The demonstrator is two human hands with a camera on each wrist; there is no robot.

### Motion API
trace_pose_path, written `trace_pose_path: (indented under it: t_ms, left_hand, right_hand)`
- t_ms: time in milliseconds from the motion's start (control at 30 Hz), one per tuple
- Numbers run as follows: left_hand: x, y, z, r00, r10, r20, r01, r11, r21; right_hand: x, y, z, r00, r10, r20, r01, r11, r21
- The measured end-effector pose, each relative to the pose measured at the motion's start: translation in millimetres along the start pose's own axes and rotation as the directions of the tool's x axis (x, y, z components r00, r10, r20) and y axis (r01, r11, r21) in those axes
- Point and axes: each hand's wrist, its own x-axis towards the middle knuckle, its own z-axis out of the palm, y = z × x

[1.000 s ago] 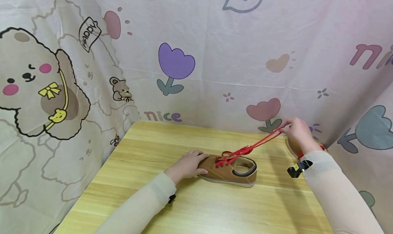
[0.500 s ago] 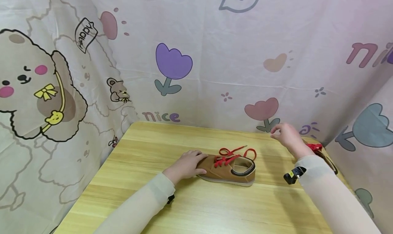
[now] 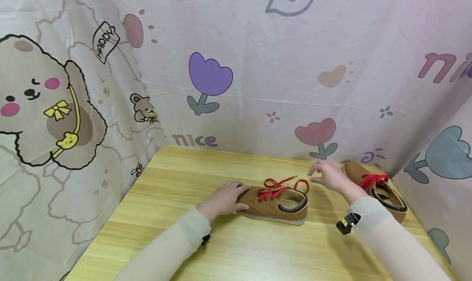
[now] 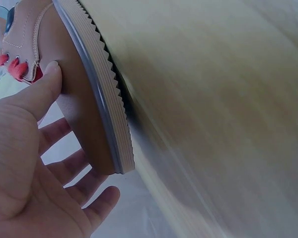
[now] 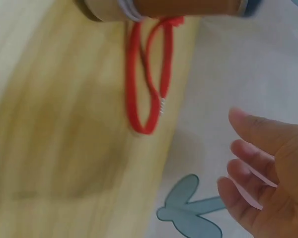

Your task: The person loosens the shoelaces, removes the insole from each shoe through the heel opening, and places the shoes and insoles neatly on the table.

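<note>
A brown shoe (image 3: 263,210) with red laces lies sole down on the table, toe to the left. My left hand (image 3: 223,197) grips its toe, the thumb (image 4: 48,87) against one side and the fingers reaching around the other. The red shoelace (image 5: 131,84) hangs loose in loops beyond the shoe opening, one tipped end pointing up and right in the head view. To the right of the heel, my right hand (image 3: 326,176) is in the air with fingers loosely bent and nothing in them.
A second brown shoe (image 3: 355,172) with a red lace bow (image 3: 374,179) stands at the table's back right, partly behind the right forearm. The wooden table (image 3: 258,252) ends at a printed curtain (image 3: 247,121) behind and on both sides.
The right hand was pulling the red laces up and right; it has let go and come down leftward toward the shoe. The laces have dropped into loose loops. The left hand stays on the toe.
</note>
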Motion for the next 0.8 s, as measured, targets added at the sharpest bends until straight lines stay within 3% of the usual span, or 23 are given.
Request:
trace_pose_path:
  t_ms: [233,400,800]
  left_hand:
    - [-0.3,0.1,-0.2,1.000,0.002,-0.006,-0.002,1.000,-0.006]
    - [0.1,0.3,0.2,1.000,0.000,-0.003,0.000,1.000,-0.009]
    - [0.1,-0.6,1.4,1.000,-0.008,-0.003,0.008,1.000,-0.012]
  right_hand:
    - [-1.4,-8.0,23.5,0.991,-0.123,0.055,0.124,0.992,-0.009]
    - [-1.1,-11.6,34.3,0.974,-0.220,0.050,0.220,0.976,0.008]
    - [-3.1,-11.2,54.0,0.963,-0.254,0.087,0.261,0.963,-0.070]
